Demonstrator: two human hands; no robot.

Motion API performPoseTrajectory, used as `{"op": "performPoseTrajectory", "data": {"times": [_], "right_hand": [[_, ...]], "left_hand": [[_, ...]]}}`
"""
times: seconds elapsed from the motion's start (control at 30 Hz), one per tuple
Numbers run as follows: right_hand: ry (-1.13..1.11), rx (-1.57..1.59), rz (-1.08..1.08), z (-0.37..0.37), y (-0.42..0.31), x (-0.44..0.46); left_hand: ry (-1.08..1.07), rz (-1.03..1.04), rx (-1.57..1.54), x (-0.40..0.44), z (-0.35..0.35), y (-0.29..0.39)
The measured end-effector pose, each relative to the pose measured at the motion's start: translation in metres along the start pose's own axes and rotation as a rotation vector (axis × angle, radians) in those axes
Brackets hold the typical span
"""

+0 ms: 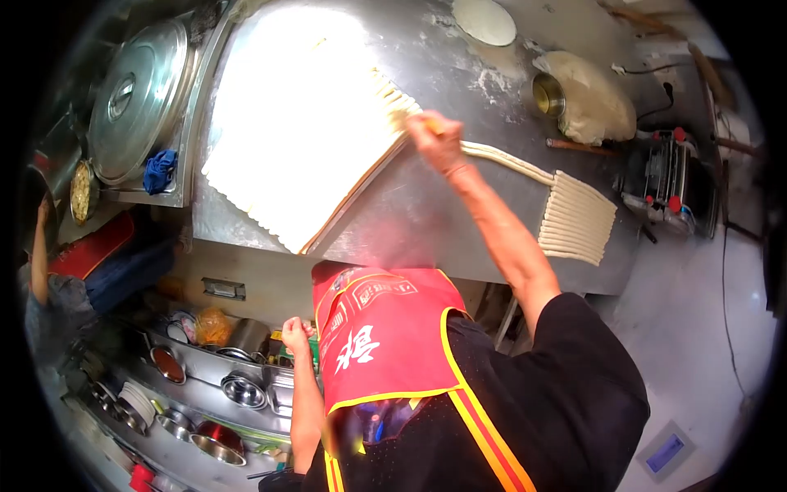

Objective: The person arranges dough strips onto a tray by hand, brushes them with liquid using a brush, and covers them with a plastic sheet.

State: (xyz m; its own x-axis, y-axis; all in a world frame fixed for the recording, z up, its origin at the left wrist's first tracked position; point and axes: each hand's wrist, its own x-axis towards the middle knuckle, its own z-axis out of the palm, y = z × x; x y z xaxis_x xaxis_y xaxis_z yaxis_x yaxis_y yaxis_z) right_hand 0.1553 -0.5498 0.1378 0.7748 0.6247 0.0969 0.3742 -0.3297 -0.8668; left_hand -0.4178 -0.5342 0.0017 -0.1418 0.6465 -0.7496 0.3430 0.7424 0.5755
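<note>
My right hand (438,141) is closed around a yellow-handled brush (434,125), whose head rests at the edge of the pale dough strips (398,102) on a large board. Glare washes out much of this board (361,197), and strips line its left and lower edges too. Beside my right hand, a long dough strip (508,160) runs across the metal table to a block of parallel dough strips (578,217). My left hand (297,334) hangs at the left side of my red apron (385,328), fingers curled in, with nothing visible in it.
Up on the metal table (459,197) are a white dough round (484,20), a metal cup (548,94), a covered mound (598,102) and a rolling pin (584,148). A large lidded pot (135,102) stands left. Another person's arm (41,254) shows far left. Shelves with bowls (244,389) lie below.
</note>
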Motion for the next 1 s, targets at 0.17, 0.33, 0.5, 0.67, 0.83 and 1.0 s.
{"op": "performPoseTrajectory", "data": {"times": [0.17, 0.33, 0.5, 0.67, 0.83, 1.0], "right_hand": [[0.167, -0.407, -0.441, 0.017, 0.005, 0.037], [-0.398, -0.221, -0.557, 0.186, -0.039, -0.067], [-0.844, 0.458, 0.001, 0.210, -0.086, -0.077], [-0.037, -0.211, -0.093, 0.056, -0.019, 0.074], [-0.146, -0.529, -0.339, 0.075, -0.016, 0.069], [-0.660, 0.218, -0.365, 0.248, -0.142, -0.054]], "left_hand": [[0.000, 0.112, 0.157, 0.014, -0.004, -0.023], [-0.014, 0.024, 0.190, 0.029, 0.000, 0.019], [-0.011, -0.127, -0.035, 0.058, 0.003, 0.059], [0.028, -0.145, -0.022, 0.082, -0.015, 0.043], [0.053, -0.293, 0.000, 0.082, -0.020, 0.033], [0.001, -0.193, -0.018, 0.098, -0.007, 0.077]]}}
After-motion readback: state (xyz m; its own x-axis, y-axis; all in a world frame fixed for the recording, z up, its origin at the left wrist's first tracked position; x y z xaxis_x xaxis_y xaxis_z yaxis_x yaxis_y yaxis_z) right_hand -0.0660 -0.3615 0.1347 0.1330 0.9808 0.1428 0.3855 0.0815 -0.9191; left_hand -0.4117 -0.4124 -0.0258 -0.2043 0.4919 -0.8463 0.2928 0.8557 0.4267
